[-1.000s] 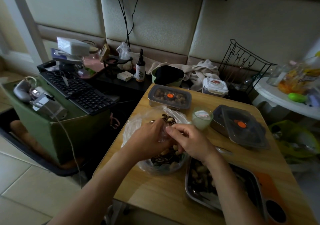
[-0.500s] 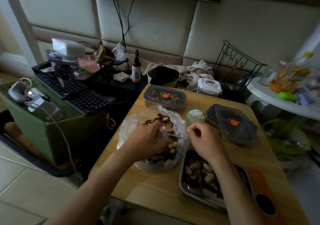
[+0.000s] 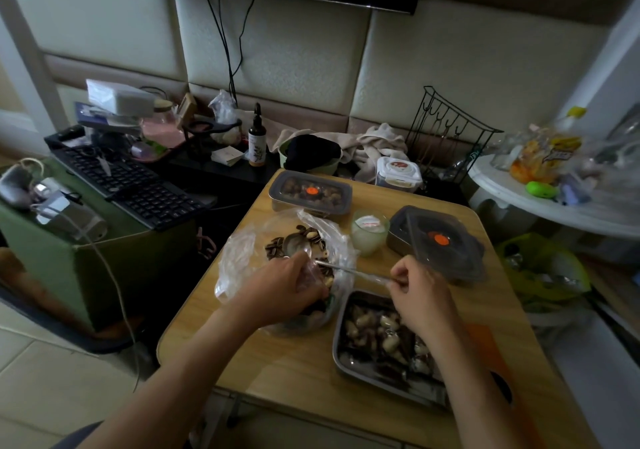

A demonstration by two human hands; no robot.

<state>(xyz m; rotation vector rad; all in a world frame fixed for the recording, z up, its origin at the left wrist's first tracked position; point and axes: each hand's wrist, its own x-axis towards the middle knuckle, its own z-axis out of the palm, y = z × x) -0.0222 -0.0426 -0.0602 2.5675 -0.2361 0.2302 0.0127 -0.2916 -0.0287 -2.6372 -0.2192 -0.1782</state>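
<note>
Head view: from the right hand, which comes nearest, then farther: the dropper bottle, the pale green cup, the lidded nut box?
1. Pale green cup, just beyond the right hand.
2. Lidded nut box, farther back, leftward.
3. Dropper bottle, behind the table, far left.

Left hand (image 3: 287, 289) down in plastic bag (image 3: 239, 254) of seeds and nuts, desk (image 3: 277, 372) 9 o'clock, right hand (image 3: 420, 296) pinching thin metal rod (image 3: 353, 270), steel tray (image 3: 341, 344) at 5 o'clock, lidded box (image 3: 311, 190) at 12

Forearms extended, hands apart: left hand (image 3: 289, 284) curled palm-down, right hand (image 3: 420, 291) pinching with fingertips.
</note>
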